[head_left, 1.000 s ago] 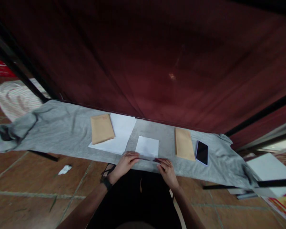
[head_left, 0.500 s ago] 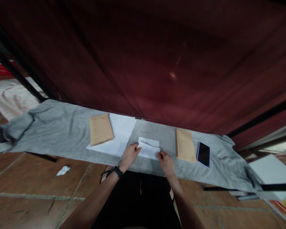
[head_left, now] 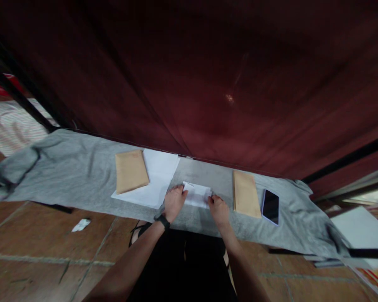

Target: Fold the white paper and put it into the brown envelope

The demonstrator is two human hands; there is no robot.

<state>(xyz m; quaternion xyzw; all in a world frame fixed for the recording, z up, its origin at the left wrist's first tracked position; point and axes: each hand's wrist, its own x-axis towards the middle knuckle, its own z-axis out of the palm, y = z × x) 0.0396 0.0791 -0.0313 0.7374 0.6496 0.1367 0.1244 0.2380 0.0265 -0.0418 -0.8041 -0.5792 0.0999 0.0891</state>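
Between my hands lies a small folded sheet of white paper (head_left: 197, 196) on the grey cloth. My left hand (head_left: 174, 201), with a dark watch on its wrist, pinches the paper's left edge. At the right edge, the fingers of my right hand (head_left: 219, 209) are closed on the same paper. Left of my hands, a brown envelope stack (head_left: 131, 171) rests partly on larger white sheets (head_left: 159, 176). Another brown envelope stack (head_left: 246, 193) lies to the right of my right hand.
A phone (head_left: 270, 206) lies beside the right envelopes on the cloth-covered narrow table (head_left: 82, 167). A dark red curtain (head_left: 189, 84) hangs right behind the table. Black frame bars (head_left: 349, 159) stand at both ends. A crumpled white scrap (head_left: 81, 225) is on the tiled floor.
The upper flap of the white paper, raised earlier, now lies flatter against the rest. My left hand has moved slightly up and forward along the paper; my right hand stays at its edge.
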